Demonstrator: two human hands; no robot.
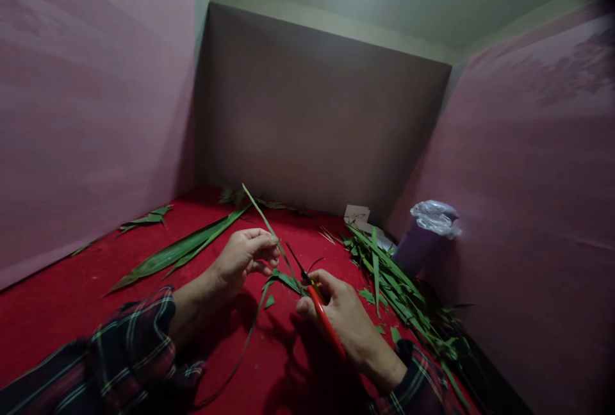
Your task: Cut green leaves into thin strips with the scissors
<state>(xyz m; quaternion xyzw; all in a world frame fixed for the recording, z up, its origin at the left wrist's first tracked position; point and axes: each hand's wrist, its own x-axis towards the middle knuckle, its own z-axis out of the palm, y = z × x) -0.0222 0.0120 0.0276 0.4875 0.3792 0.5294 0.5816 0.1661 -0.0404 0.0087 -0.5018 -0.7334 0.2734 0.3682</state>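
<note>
My left hand (245, 256) is closed, its fingertips pinching a narrow green leaf strip (257, 207) that slants up and away. My right hand (343, 312) grips scissors with red handles (325, 324); their dark, thin blades point up and left beside the strip. The strip's lower end reaches the right thumb, where a folded piece of green leaf (287, 280) also shows. From that piece a long thin strand (254, 332) curves down toward the front edge of the view. Between the hands, a small leaf scrap (270, 301) lies on the red cloth (283, 370).
Long leaves (177, 250) lie at the left, with smaller leaf pieces (147, 218) beyond. A heap of green leaves (408, 300) runs along the right. Behind it stand a purple container with clear plastic (425, 235) and a white card (356, 213). Pink panels (96, 114) flank both sides.
</note>
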